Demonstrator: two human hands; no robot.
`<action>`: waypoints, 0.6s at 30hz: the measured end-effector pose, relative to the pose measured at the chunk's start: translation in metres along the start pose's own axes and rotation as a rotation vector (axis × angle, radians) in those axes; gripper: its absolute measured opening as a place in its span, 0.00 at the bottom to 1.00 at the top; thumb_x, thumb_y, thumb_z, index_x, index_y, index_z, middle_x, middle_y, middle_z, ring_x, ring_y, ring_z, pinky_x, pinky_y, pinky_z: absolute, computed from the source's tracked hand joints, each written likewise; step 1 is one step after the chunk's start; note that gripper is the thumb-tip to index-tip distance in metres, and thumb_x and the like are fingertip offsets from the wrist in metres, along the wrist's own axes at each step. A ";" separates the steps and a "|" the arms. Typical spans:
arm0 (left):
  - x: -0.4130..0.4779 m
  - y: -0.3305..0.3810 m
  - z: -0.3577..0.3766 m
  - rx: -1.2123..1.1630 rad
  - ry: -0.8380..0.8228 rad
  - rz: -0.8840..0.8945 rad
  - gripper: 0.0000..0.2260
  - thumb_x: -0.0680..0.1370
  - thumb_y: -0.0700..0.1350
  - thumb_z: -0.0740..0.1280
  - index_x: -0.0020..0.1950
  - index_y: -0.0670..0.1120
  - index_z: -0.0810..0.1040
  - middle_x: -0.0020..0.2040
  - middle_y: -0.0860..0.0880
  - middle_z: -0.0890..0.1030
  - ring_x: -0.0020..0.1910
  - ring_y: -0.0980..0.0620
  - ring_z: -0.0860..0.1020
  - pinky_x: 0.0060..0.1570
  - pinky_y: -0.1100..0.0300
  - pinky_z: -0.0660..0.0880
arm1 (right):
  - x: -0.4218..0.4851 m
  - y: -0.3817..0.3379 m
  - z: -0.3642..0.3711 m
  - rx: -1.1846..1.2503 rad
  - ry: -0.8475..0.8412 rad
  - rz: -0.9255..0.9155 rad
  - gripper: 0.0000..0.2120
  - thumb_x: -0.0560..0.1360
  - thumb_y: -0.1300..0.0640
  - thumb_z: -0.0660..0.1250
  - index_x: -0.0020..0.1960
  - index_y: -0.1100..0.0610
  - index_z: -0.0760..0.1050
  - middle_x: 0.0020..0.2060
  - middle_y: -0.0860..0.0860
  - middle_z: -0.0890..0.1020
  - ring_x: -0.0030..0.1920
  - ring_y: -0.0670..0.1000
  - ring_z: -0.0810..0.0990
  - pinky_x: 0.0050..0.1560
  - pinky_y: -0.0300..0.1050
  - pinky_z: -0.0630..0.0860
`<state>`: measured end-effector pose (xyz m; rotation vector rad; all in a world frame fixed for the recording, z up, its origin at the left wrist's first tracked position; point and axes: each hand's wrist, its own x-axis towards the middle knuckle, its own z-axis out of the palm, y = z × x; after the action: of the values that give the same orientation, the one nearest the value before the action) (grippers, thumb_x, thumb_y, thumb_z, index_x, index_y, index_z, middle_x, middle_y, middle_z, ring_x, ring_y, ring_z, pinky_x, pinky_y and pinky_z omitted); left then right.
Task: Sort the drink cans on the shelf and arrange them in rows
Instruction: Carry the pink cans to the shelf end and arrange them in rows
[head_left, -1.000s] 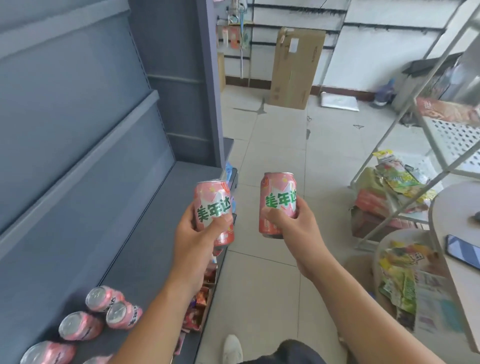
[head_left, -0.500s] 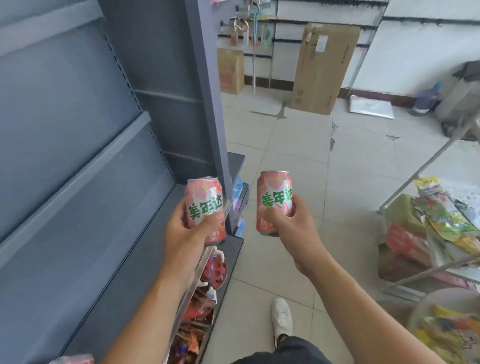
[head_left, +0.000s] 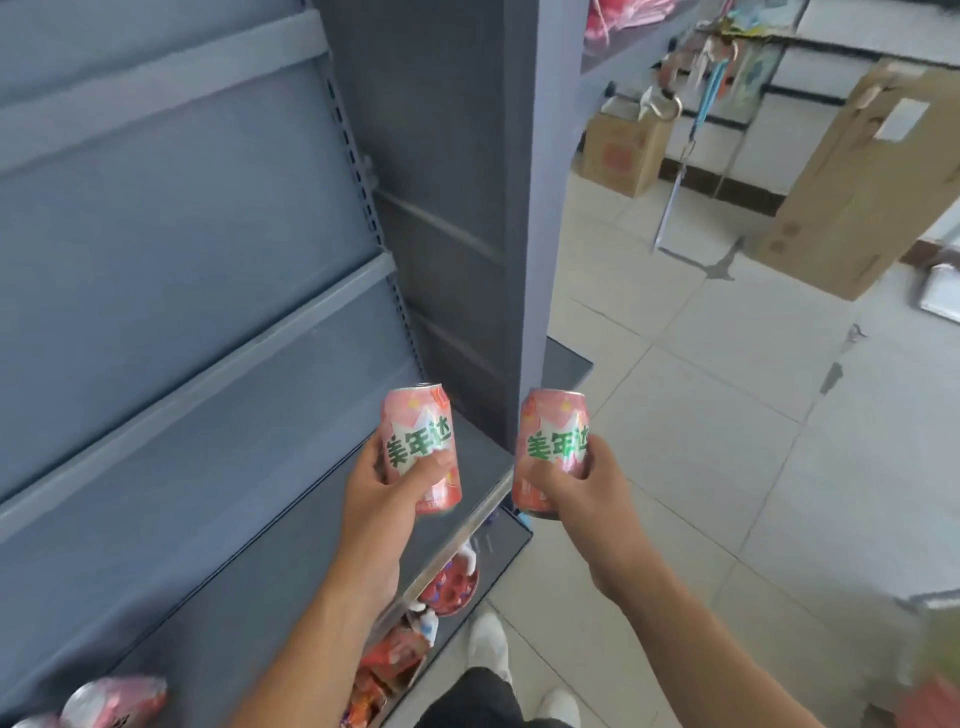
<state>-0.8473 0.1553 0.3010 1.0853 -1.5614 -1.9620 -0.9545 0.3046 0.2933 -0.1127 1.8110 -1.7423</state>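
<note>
My left hand (head_left: 387, 499) grips a pink drink can with green lettering (head_left: 420, 441), held upright above the front right part of the grey shelf (head_left: 249, 551). My right hand (head_left: 582, 499) grips a second pink can (head_left: 553, 441) of the same kind, upright, just past the shelf's front edge over the floor. The two cans are side by side and apart. One more pink can (head_left: 117, 701) lies on its side on the shelf at the bottom left, blurred and partly cut off.
The grey upright end panel (head_left: 467, 208) closes the shelf on the right. Snack packets (head_left: 400, 654) sit on the lower shelf below. Cardboard boxes (head_left: 857, 171) lean against the far wall across the tiled floor. My white shoes (head_left: 488, 639) show below.
The camera has swung left and toward the shelf. Both hands with their cans have moved closer to the shelf's right end. The rack of snacks on the right has left the view.
</note>
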 end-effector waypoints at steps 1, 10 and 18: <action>0.012 -0.003 0.000 -0.007 0.020 -0.020 0.18 0.72 0.40 0.75 0.60 0.52 0.78 0.52 0.52 0.85 0.51 0.52 0.83 0.47 0.58 0.78 | 0.013 -0.001 0.004 -0.018 -0.016 0.007 0.15 0.73 0.61 0.73 0.54 0.50 0.72 0.45 0.51 0.81 0.37 0.44 0.83 0.35 0.38 0.80; 0.113 -0.026 -0.007 -0.140 0.101 -0.190 0.13 0.75 0.42 0.72 0.58 0.51 0.78 0.51 0.50 0.85 0.51 0.50 0.83 0.46 0.59 0.76 | 0.127 -0.010 0.053 -0.259 -0.201 0.139 0.11 0.77 0.63 0.67 0.52 0.49 0.69 0.47 0.50 0.79 0.45 0.51 0.81 0.33 0.35 0.79; 0.162 -0.054 -0.008 -0.201 0.333 -0.253 0.16 0.72 0.39 0.75 0.56 0.52 0.77 0.49 0.50 0.84 0.46 0.53 0.83 0.44 0.56 0.78 | 0.204 0.017 0.093 -0.313 -0.312 0.292 0.12 0.76 0.55 0.68 0.59 0.53 0.73 0.52 0.55 0.83 0.48 0.49 0.84 0.37 0.35 0.78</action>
<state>-0.9327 0.0488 0.1973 1.4893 -1.0728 -1.9193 -1.0689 0.1307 0.2083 -0.2223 1.7513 -1.1629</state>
